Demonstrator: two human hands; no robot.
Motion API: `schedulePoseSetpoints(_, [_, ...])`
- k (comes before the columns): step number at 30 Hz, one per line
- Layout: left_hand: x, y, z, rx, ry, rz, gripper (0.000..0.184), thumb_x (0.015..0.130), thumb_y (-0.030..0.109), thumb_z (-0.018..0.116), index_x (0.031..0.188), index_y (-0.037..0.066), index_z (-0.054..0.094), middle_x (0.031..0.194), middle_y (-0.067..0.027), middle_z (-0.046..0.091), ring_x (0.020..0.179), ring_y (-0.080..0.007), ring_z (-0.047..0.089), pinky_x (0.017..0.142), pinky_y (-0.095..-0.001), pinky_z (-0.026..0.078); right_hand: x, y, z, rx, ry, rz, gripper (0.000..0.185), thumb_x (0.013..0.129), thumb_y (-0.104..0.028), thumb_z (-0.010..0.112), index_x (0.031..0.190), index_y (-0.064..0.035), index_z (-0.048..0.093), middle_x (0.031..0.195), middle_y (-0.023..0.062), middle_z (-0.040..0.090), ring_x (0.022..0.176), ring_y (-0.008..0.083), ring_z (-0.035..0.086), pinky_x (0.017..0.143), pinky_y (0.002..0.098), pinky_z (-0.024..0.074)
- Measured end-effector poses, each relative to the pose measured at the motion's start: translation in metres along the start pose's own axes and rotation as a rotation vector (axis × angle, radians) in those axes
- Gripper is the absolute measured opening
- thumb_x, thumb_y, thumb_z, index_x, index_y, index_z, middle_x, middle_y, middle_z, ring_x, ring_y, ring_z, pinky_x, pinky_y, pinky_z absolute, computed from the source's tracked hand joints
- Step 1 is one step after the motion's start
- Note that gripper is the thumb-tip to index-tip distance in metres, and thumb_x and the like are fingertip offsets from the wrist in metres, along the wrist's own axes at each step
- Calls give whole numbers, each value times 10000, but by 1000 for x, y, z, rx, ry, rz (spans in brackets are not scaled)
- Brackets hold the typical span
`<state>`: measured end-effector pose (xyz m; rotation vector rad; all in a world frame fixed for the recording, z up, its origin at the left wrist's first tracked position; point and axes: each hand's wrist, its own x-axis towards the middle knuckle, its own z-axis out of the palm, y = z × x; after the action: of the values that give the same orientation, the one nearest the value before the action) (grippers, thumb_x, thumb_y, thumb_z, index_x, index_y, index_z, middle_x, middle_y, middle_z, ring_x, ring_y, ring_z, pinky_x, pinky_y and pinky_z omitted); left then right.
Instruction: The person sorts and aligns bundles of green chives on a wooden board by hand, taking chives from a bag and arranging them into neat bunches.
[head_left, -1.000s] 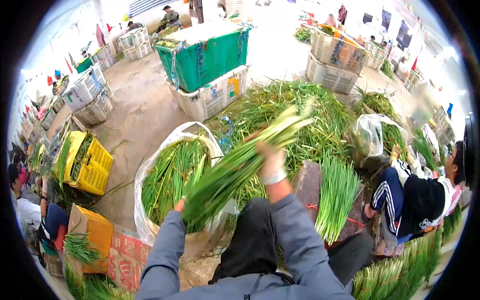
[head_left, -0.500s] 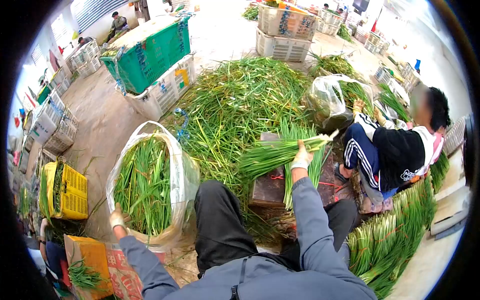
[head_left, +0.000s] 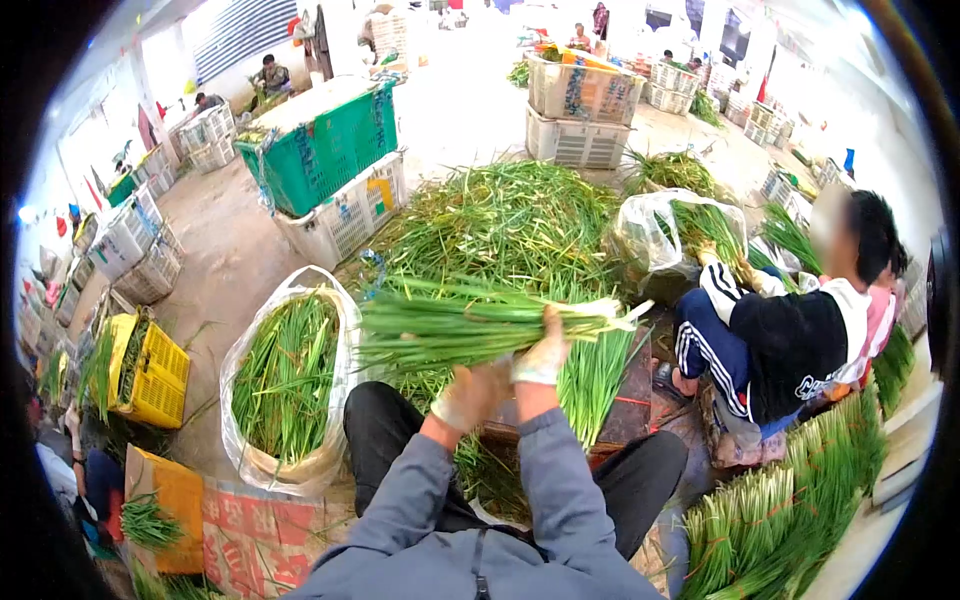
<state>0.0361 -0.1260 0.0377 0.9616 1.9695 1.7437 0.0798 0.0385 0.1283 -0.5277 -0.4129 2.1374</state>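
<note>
Above my lap, my right hand (head_left: 545, 350) grips a thick bunch of chives (head_left: 450, 325) close to its pale root ends. The green tips point left. My left hand (head_left: 472, 395), smeared by motion, is just below the bunch near my right wrist; its fingers do not show clearly. More chives (head_left: 595, 385) lie on a dark low stand (head_left: 635, 395) between my knees. Beyond it spreads a large heap of loose green stalks (head_left: 500, 225). By my left knee, an open clear plastic bag (head_left: 237, 400) holds more green stalks.
A co-worker (head_left: 790, 330) sits at right beside another plastic bag (head_left: 640, 235) of greens. Tied bundles (head_left: 790, 490) stand in rows at lower right. A yellow crate (head_left: 160, 375) is at left, with a green crate (head_left: 330, 150) and stacked white crates (head_left: 575, 140) farther back.
My left hand has moved from the plastic bag to beneath the bunch. My right hand has brought the bunch left and nearer my middle. The view has shifted slightly.
</note>
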Motion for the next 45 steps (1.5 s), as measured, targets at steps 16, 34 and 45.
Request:
schedulePoseSetpoints(16, [27, 100, -66, -969, 351, 258, 745, 784, 23, 752, 1440, 87, 404, 959, -49, 664, 904, -236, 675, 845, -396, 563, -66, -78, -99, -1390, -1088, 276, 288, 816, -226, 771, 967, 15, 724, 812, 98, 715, 792, 189, 681, 756, 320, 546])
schedulePoseSetpoints(34, [71, -14, 46, -20, -107, 147, 1464, 556, 448, 957, 1543, 31, -41, 1414, -179, 467, 1271, -282, 515, 1100, -387, 412, 43, 21, -98, -924, -960, 146, 701, 850, -207, 727, 1453, -53, 404, 1387, 124, 537, 1248, 215, 519, 1073, 374, 423])
schedulePoseSetpoints(45, [54, 58, -68, -475, 647, 245, 291, 760, -47, 752, 1023, 18, 647, 931, -75, 698, 823, -186, 671, 749, -318, 552, -84, -60, 41, -2033, -1298, -381, 682, 783, -280, 793, 1330, 6, 503, 1345, 273, 528, 1231, 420, 532, 1031, 440, 462])
